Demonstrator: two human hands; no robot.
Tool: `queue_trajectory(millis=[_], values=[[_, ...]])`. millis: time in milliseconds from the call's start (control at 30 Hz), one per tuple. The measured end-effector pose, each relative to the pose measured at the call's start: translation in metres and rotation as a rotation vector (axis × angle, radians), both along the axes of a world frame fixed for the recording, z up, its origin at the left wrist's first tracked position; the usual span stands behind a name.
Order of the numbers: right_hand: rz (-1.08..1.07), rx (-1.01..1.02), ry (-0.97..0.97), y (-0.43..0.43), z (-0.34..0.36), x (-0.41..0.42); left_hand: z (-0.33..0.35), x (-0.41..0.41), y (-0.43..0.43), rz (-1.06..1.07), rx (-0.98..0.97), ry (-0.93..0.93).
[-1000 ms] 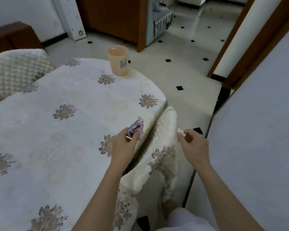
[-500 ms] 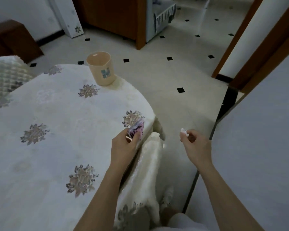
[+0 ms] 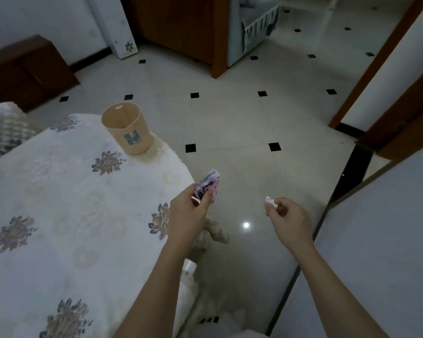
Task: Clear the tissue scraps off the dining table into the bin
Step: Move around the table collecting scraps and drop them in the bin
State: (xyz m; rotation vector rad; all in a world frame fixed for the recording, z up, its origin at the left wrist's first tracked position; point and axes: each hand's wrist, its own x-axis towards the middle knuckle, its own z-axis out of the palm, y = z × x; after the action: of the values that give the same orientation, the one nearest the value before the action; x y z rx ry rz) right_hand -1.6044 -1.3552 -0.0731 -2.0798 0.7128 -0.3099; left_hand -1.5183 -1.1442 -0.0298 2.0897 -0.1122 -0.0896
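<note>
A small beige bin (image 3: pixel 127 132) stands upright at the far edge of the dining table (image 3: pixel 59 203), which is covered with a white floral cloth. My left hand (image 3: pixel 188 213) holds a pink and black patterned packet (image 3: pixel 208 185) just past the table's right edge. My right hand (image 3: pixel 287 217) pinches a small white tissue scrap (image 3: pixel 270 201) over the floor, to the right of the table. Both hands are near and to the right of the bin.
The tiled floor (image 3: pixel 242 118) with black diamond insets stretches ahead. A grey wall (image 3: pixel 376 252) and a wooden door frame (image 3: pixel 376 76) close off the right. A dark wooden cabinet (image 3: pixel 25 74) stands at the far left, a padded chair back (image 3: pixel 3 128) beside the table.
The view has shifted forward and right, so the bin and table slid left and nearer. Both hands keep their grips; the left hand now hangs past the table's edge.
</note>
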Motion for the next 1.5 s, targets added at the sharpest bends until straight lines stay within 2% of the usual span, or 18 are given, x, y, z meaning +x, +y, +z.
queue_trajectory(millis=[400,833,1233,1500], values=[[0.064,-0.006,-0.03,-0.088,0.004,0.113,-0.007,0.106,-0.086,0.001,-0.003,0.018],[0.247,-0.1,-0.054,-0.183,0.033,0.363,-0.006,0.317,-0.176,0.171,-0.031,-0.016],[0.539,-0.071,-0.051,-0.173,0.026,0.537,-0.006,0.437,-0.172,0.397,-0.048,-0.001],[0.863,-0.045,-0.058,-0.132,0.028,0.69,-0.003,0.53,-0.15,0.707,-0.013,0.008]])
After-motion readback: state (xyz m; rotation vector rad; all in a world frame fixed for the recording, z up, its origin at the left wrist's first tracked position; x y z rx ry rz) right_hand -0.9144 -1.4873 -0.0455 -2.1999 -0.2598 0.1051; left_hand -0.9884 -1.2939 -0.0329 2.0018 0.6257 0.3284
